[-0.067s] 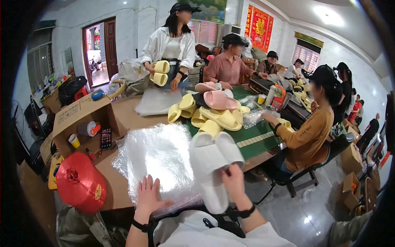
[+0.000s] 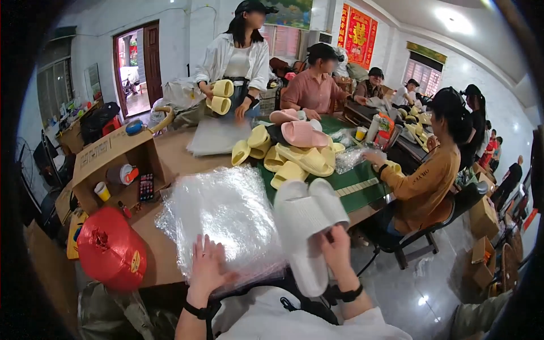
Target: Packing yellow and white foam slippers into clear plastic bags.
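My left hand [image 2: 211,265] rests with its fingers spread on the near part of a stack of clear plastic bags [image 2: 224,209], which reflect the light. In my right hand [image 2: 339,254] is a pair of white ribbed slippers [image 2: 309,218], held at its right side. The pair hangs over the table's near edge, just right of the bags, with one slipper overlapping the other. Part of my right hand's grip is hidden behind the slippers. Beyond them lies a pile of yellow slippers [image 2: 306,161] with a pink slipper [image 2: 304,135] on top.
A cardboard box [image 2: 116,156] lies on its side at the left, holding cups and a phone-like object. Before it sits a red plastic-wrapped roll [image 2: 111,249]. Across the table a person holds yellow slippers [image 2: 221,96]. Another person sits at the right, one hand [image 2: 375,158] near crinkled plastic.
My right hand has shifted a little to the right, carrying the white slippers with it. My left hand stays spread on the bags.
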Available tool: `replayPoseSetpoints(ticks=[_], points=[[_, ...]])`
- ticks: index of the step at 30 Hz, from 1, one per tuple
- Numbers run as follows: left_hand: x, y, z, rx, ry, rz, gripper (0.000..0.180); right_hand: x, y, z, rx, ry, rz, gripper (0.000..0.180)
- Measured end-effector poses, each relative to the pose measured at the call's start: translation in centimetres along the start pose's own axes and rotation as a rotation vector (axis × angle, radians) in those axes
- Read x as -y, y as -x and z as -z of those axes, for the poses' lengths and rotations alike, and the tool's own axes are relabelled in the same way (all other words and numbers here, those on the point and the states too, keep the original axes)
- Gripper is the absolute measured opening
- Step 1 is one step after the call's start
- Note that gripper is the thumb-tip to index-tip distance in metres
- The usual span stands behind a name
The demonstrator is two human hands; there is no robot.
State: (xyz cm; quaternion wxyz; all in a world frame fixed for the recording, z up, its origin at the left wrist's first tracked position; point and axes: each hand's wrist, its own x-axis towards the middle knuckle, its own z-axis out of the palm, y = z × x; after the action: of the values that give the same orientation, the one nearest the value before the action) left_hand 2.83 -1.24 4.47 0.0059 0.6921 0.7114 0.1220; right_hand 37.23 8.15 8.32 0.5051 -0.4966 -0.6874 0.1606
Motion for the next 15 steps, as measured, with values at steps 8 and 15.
replayPoseSetpoints(ticks=[8, 15], points=[[-3.0, 0.8, -1.3, -0.037, 0.237, -0.247, 0.081, 1.8, 0.2, 3.6, -0.104, -0.174, -0.05, 0.018], [-2.7, -0.4, -3.5, -0.103, 0.145, -0.171, 0.058, 1.6, 0.9, -0.1, 0.024, -0.094, -0.041, 0.016]])
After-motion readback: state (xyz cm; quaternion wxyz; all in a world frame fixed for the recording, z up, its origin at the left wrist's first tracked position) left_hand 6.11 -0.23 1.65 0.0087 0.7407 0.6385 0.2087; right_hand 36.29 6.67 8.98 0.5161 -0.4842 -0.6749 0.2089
